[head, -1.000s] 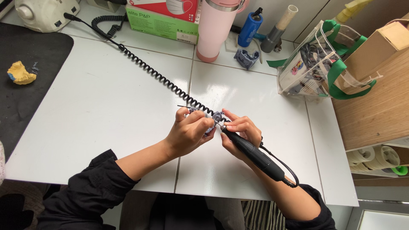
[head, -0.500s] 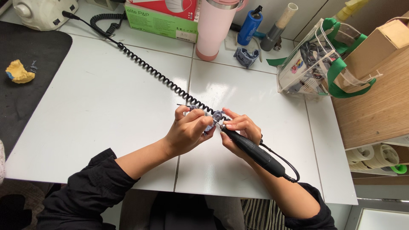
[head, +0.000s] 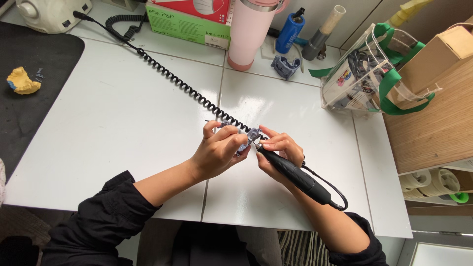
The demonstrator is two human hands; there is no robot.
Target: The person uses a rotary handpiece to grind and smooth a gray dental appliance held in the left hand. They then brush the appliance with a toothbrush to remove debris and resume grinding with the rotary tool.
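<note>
Both hands met over the white tabletop (head: pixel 123 123), near its front middle. The left hand (head: pixel 219 150) was closed around a small bluish-grey dental piece (head: pixel 245 138), fingers pinched on it, holding it just above the table. The right hand (head: pixel 278 152) gripped a black rotary handpiece (head: pixel 295 175) like a pen, tip touching the piece. The handpiece's black coiled cord (head: pixel 172 79) ran back across the table to a white control unit (head: pixel 51 12) at the far left corner.

On a black mat (head: pixel 34 113) to the left lay a yellow plaster cast (head: pixel 22 81). Along the back edge stood a green and red box (head: pixel 192 19), a pink tumbler (head: pixel 251 32), a blue bottle (head: pixel 288 32) and another bluish-grey piece (head: pixel 286 66). A clear bag with green straps (head: pixel 374 74) sat far right, beside a cardboard box (head: pixel 443 59).
</note>
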